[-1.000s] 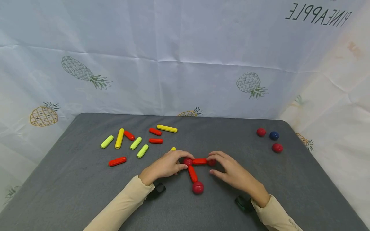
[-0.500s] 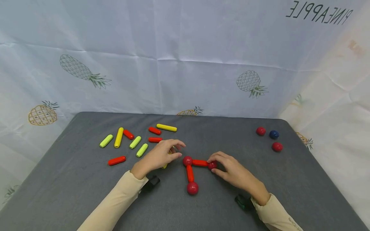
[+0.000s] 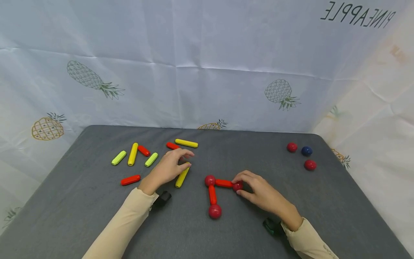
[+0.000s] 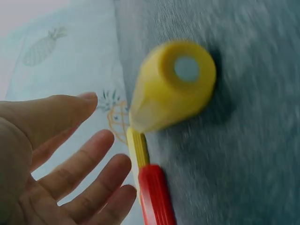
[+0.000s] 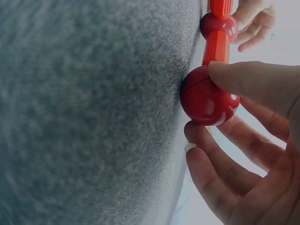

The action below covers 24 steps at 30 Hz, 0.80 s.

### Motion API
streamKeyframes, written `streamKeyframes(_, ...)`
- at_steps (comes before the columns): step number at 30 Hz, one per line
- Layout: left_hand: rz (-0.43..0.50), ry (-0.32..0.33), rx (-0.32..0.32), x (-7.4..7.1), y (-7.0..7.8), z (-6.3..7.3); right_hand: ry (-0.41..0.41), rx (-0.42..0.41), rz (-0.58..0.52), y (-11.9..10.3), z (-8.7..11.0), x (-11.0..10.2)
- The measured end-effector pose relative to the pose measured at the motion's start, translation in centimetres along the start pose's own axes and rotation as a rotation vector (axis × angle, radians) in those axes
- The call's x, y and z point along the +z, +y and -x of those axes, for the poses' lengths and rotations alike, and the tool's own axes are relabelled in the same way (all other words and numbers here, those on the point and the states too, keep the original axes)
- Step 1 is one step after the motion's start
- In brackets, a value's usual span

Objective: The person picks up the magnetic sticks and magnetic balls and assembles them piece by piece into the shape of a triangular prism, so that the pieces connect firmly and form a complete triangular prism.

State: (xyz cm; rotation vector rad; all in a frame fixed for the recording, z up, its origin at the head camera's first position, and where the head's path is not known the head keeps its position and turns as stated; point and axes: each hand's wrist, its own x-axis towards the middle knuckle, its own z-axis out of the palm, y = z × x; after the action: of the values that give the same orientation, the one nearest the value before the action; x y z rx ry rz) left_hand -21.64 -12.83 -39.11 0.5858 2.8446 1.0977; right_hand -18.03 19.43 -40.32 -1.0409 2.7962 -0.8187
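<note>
On the grey table, two red rods (image 3: 223,183) and three red balls are joined into an L shape. One red ball (image 3: 210,180) forms its corner and another (image 3: 215,211) its near end. My right hand (image 3: 258,190) pinches the red ball (image 5: 206,101) at the right end, thumb on one side and fingers round the other. My left hand (image 3: 168,169) hovers over the scattered rods with relaxed, spread fingers and nothing in them. A yellow rod (image 3: 182,177) lies just beside its thumb; in the left wrist view that yellow rod's end (image 4: 178,84) shows a pale round inset.
Left of the L lie more rods: a yellow one (image 3: 187,143) at the back, a yellow one (image 3: 133,154), light green ones (image 3: 119,158) and red ones (image 3: 130,180). At the far right sit two red balls (image 3: 292,147) and a blue ball (image 3: 306,151). A pineapple-print cloth (image 3: 194,97) hangs behind.
My left hand has let go of the corner ball and moved left and back over the rods, uncovering the yellow rod. The L's near arm swung slightly left. My right hand stays at its ball.
</note>
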Motion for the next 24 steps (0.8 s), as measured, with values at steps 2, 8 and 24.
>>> streamKeyframes(2,-0.033,0.019,-0.016,-0.2,-0.3,0.0,-0.001,0.006,-0.001,0.0,0.0,0.0)
streamKeyframes(8,-0.115,0.044,-0.074,-0.6,-0.8,0.1,-0.007,0.023,-0.009,0.0,0.0,0.0)
streamKeyframes(24,-0.223,-0.022,-0.103,-0.6,-2.0,0.0,-0.034,0.034,-0.02,0.0,0.2,-0.1)
